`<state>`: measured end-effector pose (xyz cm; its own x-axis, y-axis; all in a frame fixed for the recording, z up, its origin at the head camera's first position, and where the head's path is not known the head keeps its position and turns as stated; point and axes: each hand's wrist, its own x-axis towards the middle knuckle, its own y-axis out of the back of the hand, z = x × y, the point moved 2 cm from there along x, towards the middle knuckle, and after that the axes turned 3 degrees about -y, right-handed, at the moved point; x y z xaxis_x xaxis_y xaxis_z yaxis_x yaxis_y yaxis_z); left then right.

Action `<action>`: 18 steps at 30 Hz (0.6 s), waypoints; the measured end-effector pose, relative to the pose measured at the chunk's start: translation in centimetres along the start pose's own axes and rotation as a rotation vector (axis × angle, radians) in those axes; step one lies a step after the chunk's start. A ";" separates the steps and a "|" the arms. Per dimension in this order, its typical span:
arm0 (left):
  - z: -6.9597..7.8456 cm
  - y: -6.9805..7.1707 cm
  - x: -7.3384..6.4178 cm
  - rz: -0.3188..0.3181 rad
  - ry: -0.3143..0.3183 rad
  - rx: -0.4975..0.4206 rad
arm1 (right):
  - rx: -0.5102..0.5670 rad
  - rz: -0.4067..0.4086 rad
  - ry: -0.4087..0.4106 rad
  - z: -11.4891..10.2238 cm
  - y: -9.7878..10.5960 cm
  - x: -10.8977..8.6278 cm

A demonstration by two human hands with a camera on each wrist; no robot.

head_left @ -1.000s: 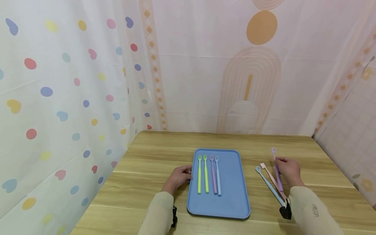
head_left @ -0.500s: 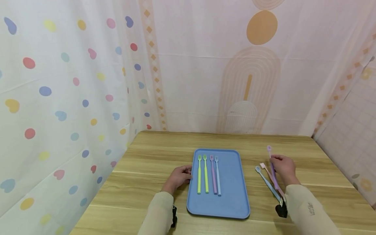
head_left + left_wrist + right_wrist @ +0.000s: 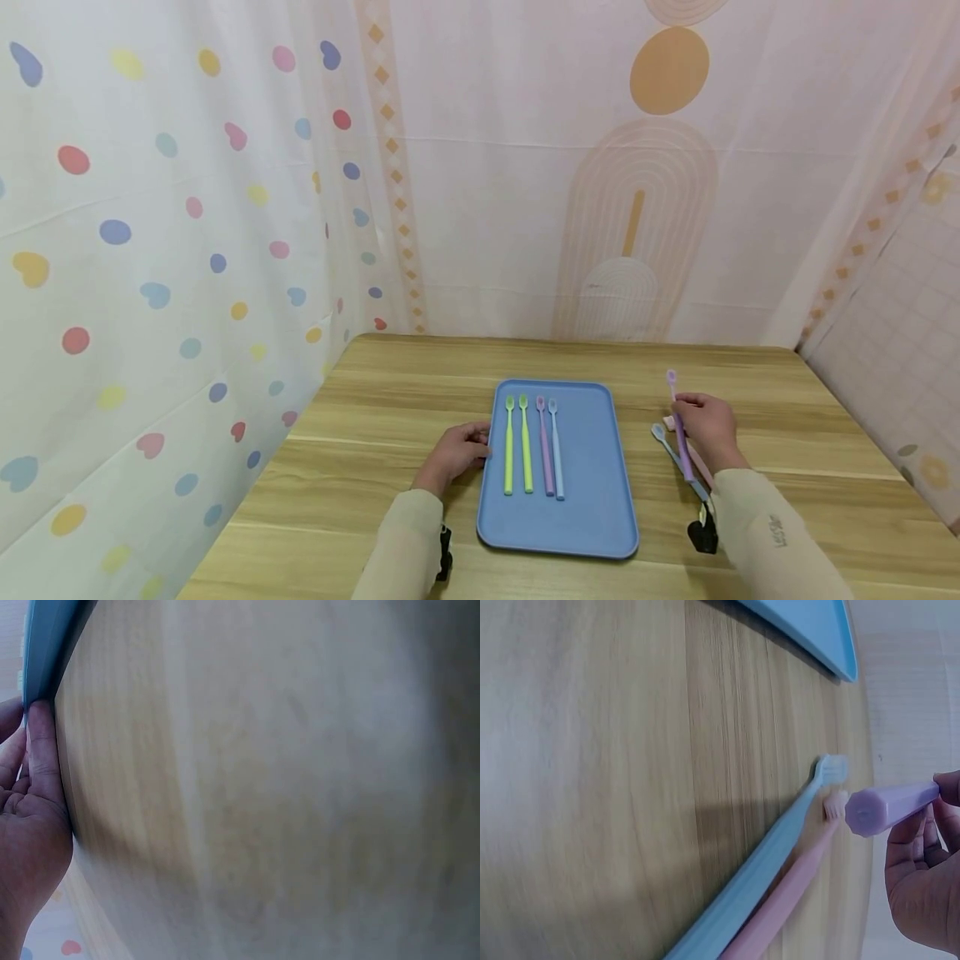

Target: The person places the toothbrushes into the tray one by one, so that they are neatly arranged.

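Observation:
My right hand pinches a purple toothbrush by its handle, head pointing away, raised over the table to the right of the blue tray. Below it lie a light blue toothbrush and a pink toothbrush, partly hidden by the hand and brush in the head view. My left hand grips the tray's left rim between thumb and fingers. On the tray, heads away from me, two yellow-green toothbrushes, a purple one and a pale blue one lie side by side.
A wood-grain table carries everything. Patterned curtains hang behind it and along the left side. Each wrist wears a black strap, such as the right wrist's strap.
My right hand has moved left with the purple toothbrush, which now passes over the pink and light blue ones. The left hand and the tray have stayed put.

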<state>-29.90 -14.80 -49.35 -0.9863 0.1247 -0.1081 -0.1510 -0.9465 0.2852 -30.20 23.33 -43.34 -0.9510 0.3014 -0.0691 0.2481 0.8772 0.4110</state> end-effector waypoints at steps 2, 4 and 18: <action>0.0 0.0 0.0 0.001 0.004 0.000 | 0.038 -0.012 -0.018 -0.1 -0.4 -0.1; 0.0 0.0 0.0 0.001 0.006 0.000 | 0.066 -0.019 -0.022 -0.2 -0.7 -0.1; 0.1 0.0 -0.1 0.004 0.000 0.014 | 0.044 -0.034 -0.006 -0.7 -2.5 -0.4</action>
<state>-29.76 -14.81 -49.25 -0.9869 0.1207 -0.1067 -0.1476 -0.9428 0.2988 -30.60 20.73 -43.70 -0.9581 0.2728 -0.0877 0.2233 0.9026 0.3680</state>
